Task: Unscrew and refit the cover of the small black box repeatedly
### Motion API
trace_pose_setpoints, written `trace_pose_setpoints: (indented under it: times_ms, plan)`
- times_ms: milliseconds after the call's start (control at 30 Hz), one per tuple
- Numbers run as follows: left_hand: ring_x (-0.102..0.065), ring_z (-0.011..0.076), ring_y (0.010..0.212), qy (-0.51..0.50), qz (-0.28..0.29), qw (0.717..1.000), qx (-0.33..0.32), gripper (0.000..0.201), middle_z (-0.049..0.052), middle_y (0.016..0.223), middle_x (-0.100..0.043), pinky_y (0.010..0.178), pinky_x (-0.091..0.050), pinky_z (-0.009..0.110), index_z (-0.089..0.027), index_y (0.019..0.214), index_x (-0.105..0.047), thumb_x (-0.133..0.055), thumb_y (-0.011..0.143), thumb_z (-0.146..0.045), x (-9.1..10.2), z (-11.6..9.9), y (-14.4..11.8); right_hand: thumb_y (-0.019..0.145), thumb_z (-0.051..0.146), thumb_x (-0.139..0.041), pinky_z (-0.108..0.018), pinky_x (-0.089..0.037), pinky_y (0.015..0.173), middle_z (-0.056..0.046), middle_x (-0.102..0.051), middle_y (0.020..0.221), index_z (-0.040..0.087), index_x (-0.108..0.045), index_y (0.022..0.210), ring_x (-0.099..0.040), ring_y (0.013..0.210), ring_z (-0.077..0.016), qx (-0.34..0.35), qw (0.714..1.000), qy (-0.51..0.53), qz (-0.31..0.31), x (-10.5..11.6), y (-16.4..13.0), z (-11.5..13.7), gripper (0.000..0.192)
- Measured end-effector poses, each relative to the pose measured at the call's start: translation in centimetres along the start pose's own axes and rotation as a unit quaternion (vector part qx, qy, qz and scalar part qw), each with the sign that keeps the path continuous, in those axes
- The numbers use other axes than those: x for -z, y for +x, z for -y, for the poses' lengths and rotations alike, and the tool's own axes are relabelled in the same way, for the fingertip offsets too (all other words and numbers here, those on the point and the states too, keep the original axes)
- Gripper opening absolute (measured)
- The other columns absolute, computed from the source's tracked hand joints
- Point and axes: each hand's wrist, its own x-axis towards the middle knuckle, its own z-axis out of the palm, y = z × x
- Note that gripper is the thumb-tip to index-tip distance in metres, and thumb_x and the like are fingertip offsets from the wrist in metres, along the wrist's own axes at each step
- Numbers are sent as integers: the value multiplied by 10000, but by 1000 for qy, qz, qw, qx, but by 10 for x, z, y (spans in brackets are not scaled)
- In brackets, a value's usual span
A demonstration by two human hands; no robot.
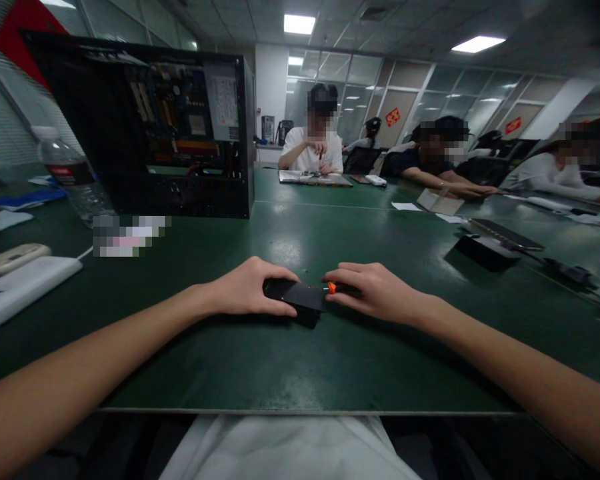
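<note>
My left hand (254,288) grips a flat black box-shaped device (307,299) from its left side, thumb along the near edge and fingers along the far one. The device sits low over the green table (240,373); whether it touches the surface I cannot tell. In my right hand (375,288) is a screwdriver (332,288) with a black and orange handle, held nearly level. Its short metal shaft points left at the right end of the device. Contact of the tip with the device is too small to make out.
An open black computer case (180,193) stands at the left, beside a water bottle (73,173). A white power strip-like block (25,290) lies near the left edge. At right are a black stand with a tablet-like panel (505,233) and a small carton (440,200). Other people sit across the table.
</note>
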Motion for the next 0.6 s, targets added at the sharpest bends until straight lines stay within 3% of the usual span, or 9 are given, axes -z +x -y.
trace_pose_setpoints:
  times_ms: [100,200,333,467,600]
  plan:
    - [-709,216,948,-8,-16,1000,-3,570,65,1093,-769,809,-482,260,-163,1251,-706,-803,798,-495,-3,0,0,1044,366,-445,-254,-458,695,-87,-654,948,143,-636,1252,-607,791,-147,31,999,-3,-17,-3,1,0,360]
    - [-709,216,948,-12,4,1000,11,573,63,1103,-768,810,-486,260,-162,1248,-710,-812,788,-488,4,2,-3,1039,298,-441,-265,-474,759,-104,-657,997,134,-629,1276,-609,872,-163,49,998,-13,-27,-2,-1,-6,343]
    - [-712,206,861,1,-9,999,36,545,60,994,-783,757,-481,261,-130,1187,-747,-816,780,-485,9,7,-3,1028,273,-455,-254,-432,670,-73,-668,909,140,-646,1243,-606,765,-144,52,996,-60,-33,1,-6,-13,317]
    - [-717,209,861,-7,-40,999,36,553,59,987,-788,762,-485,259,-127,1175,-758,-828,760,-486,0,7,-2,1029,270,-442,-251,-375,592,-53,-680,861,155,-648,1241,-589,661,-119,57,994,-88,-35,1,-9,-13,317]
    - [-707,199,821,-24,-64,997,44,514,44,941,-780,731,-481,249,-140,1154,-768,-810,777,-486,-7,5,-1,1029,276,-445,-236,-428,641,-69,-694,891,137,-654,1231,-621,717,-125,38,999,-18,-29,-2,-7,-13,321]
